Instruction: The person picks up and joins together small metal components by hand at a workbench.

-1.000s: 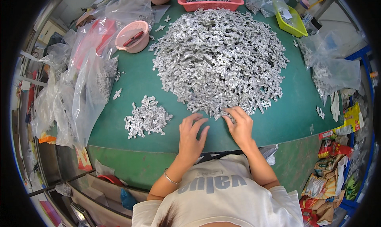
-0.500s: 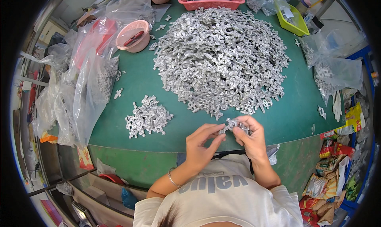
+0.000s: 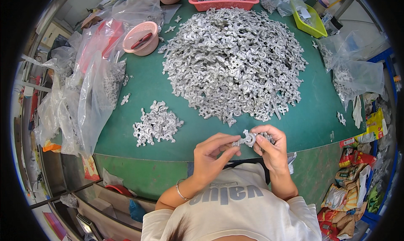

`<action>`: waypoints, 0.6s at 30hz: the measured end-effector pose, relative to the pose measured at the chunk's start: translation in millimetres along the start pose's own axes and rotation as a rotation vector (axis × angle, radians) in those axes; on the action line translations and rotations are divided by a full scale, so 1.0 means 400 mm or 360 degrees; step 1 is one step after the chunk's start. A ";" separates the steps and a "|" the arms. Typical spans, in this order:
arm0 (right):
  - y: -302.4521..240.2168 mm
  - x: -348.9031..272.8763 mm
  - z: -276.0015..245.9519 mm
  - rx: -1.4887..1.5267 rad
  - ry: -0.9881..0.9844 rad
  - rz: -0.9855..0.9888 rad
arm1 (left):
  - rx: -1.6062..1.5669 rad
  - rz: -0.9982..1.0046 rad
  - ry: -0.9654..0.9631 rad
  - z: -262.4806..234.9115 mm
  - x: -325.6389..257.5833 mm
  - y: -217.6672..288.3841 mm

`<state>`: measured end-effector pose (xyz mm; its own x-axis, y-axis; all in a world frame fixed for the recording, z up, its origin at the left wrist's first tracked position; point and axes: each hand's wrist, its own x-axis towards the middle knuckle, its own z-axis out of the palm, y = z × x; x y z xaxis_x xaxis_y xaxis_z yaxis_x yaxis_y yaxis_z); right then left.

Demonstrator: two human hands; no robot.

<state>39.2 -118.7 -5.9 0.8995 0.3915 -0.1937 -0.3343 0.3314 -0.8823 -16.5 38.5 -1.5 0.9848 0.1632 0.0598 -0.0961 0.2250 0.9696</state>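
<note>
Hands pinch a cast metal piece at the table edge

Both hands meet over the near edge of the green round table [image 3: 139, 93]. Left hand [image 3: 210, 154] and right hand [image 3: 269, 150] each pinch a small silvery cast metal piece [image 3: 248, 138] between fingertips, held just above the table. The step looks like checking or separating one piece. The next move likely calls for a steady grip, with the large heap of silvery castings [image 3: 233, 60] ahead and the small sorted pile [image 3: 156, 124] to the left.
</note>
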 end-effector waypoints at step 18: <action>0.003 -0.001 -0.010 0.0126 -0.0128 -0.0090 | 0.0107 0.0120 -0.0093 -0.013 -0.005 0.003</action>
<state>39.3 -121.8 -8.6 0.8932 0.4368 -0.1071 -0.3079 0.4201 -0.8537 -19.4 43.3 -1.8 0.9820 0.1208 0.1449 -0.1622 0.1486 0.9755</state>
